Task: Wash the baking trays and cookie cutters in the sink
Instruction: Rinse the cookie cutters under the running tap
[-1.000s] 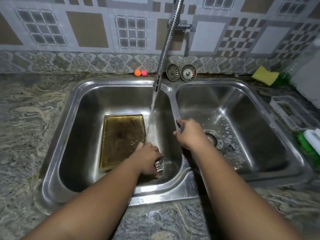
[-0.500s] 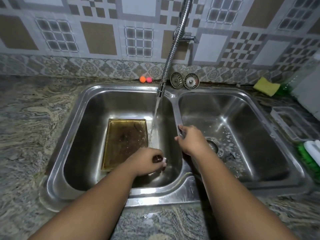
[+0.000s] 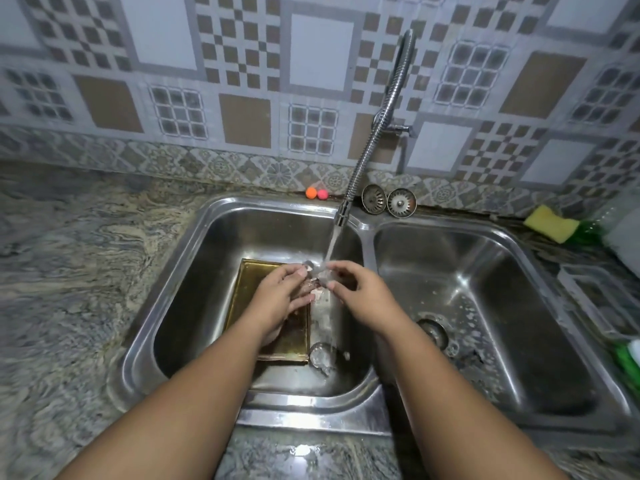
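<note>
A small metal cookie cutter (image 3: 317, 273) is held under the running water from the tap (image 3: 341, 216), above the left sink basin (image 3: 194, 289). My left hand (image 3: 282, 296) grips it from the left and my right hand (image 3: 360, 292) pinches it from the right. A greasy brown baking tray (image 3: 294, 336) lies flat on the floor of the left basin, partly hidden by my left hand and forearm. Water splashes on the drain (image 3: 322, 355) beside the tray.
The right basin (image 3: 485, 306) holds suds around its drain. Two sink strainers (image 3: 388, 200) and two small balls (image 3: 317, 193) sit on the back ledge. A yellow sponge (image 3: 550, 223), a clear container (image 3: 595, 292) and green items lie at the right.
My left hand lifted the cutter from the basin floor up into the water stream. My right hand left the sink divider and took hold of the cutter too. The camera view tilted upward.
</note>
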